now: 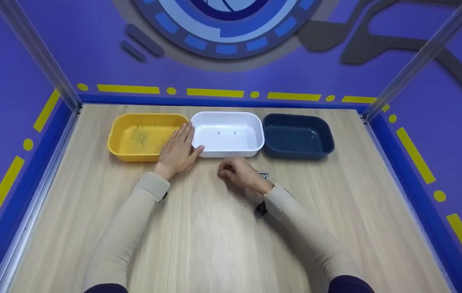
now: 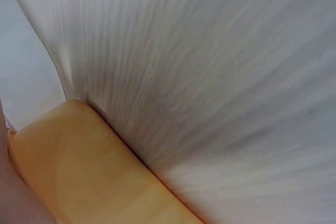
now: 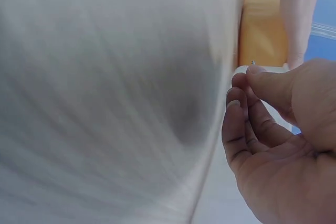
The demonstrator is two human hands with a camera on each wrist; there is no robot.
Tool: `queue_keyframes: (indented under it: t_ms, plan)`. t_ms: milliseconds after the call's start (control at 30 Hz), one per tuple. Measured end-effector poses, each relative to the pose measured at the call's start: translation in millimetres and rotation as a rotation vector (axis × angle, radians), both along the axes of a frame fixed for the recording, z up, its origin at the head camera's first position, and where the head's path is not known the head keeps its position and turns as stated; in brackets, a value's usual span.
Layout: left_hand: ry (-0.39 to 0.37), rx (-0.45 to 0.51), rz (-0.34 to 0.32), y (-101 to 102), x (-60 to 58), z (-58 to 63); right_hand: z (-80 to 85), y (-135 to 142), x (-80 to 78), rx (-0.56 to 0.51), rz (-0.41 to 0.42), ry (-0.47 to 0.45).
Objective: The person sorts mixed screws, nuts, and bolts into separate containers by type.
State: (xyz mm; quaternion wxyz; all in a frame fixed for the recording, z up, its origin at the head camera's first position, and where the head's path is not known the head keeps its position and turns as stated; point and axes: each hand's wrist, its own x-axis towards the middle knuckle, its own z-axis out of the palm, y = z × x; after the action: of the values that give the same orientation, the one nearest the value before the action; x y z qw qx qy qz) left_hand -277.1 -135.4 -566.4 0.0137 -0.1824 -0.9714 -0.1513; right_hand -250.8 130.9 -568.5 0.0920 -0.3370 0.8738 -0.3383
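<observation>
Tiny piece [image 3: 252, 63], too small to ID, sits at the right thumb tip; right hand [image 1: 237, 171] looks to be pinching it, thumb to index, at about 5:30 off the white bin [image 1: 227, 154]. Left hand [image 1: 177, 149] lies flat, fingers straight, at 8:30, across the gap to the yellow bin [image 1: 135, 157]. Dark bin [image 1: 298, 154] at 3. Two small bits in white, thin dark bits in yellow. Metal parts [image 1: 264, 175] at 3 from the right hand, partly behind the wrist.

Doing it well, my take: light fingertip pinch, wrist clear of the metal parts, left palm gentle so the bins don't skew.

No brands, labels or writing I can read; wall [image 1: 231, 73] is graphics only.
</observation>
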Motion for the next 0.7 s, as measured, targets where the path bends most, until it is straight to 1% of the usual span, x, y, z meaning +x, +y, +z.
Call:
queue_keyframes:
  t_ms: [100,267,467,700]
  plan:
    - [-0.008,0.0,0.001,0,-0.7,-0.5,6.3,0,-0.2,-0.006,-0.006,0.006]
    - [-0.008,0.004,-0.003,-1,-1.9,-0.4,15.8,-1,-1.7,0.0,-0.021,-0.018]
    - [0.006,0.01,-0.009,-1,-1.7,0.6,23.8,-3,-5.5,-0.016,0.0,-0.01]
    - [0.002,0.002,-0.002,0,-0.5,1.4,32.1,-5,-8.0,-0.048,0.008,0.003]
